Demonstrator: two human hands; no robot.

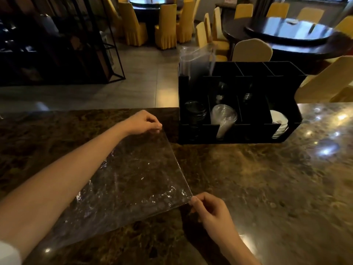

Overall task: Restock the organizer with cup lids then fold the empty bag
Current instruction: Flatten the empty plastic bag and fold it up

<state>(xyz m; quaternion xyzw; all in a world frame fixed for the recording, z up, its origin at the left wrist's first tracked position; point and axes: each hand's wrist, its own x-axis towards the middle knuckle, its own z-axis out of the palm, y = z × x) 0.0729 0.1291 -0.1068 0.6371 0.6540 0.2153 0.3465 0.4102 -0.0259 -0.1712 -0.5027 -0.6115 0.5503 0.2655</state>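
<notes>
Left forearm [57, 180] nearest, crossing low-left over the counter [257, 178], white sleeve [7, 253] at its edge. Bag [122, 178]: clear, empty, spread flat just above or on the counter, left of and nearer than the organizer [238, 104]. Left hand [145, 122] pinches the bag's far corner, just beside the organizer's left wall. Right hand [212, 209] pinches the near corner, thumb and fingers curled on the plastic. Bag's right edge runs taut between the 2 hands. Organizer: black, divided, on the counter's far edge. Front row from its left: dark lids [195, 110], clear lids [224, 117] leaning, 1 slot too dark to tell, white lids [278, 121]. Clear sleeve [196, 60] stands in its back-left slot. Yellow chairs [166, 25] and dark tables [290, 33] beyond the organizer.
</notes>
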